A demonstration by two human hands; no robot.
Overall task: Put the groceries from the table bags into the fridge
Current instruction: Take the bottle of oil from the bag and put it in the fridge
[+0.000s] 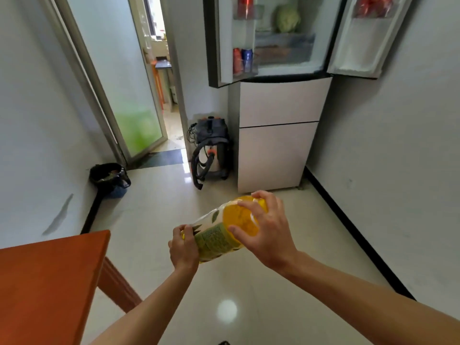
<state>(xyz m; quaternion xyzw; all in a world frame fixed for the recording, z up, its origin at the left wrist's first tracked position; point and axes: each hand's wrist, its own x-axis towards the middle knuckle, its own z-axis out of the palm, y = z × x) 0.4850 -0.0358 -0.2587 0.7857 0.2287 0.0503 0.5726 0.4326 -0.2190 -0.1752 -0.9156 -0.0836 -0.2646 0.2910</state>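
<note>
While both hands carry it above the pale floor, the bottle point(225, 232) of yellow-orange liquid lies tilted, its far end raised towards the fridge point(278, 135) and still well apart from it. The left hand point(184, 247) grips the near, lower end with its fingers curled round it. The right hand point(266, 230) wraps the upper end, its fingers spread wide over the plastic. The bottle's label is white and green with leaf drawings and a block of small print, too blurred to read.

Both upper fridge doors stand open. A green cabbage point(287, 18) sits on an inner shelf, and a red can and a blue can point(242, 59) stand in the left door rack, their brands unreadable. Red packets point(373, 6) fill the right door rack. The orange-brown table point(44, 282) corner shows at lower left, and a vacuum cleaner point(211, 150) stands just beside the fridge.
</note>
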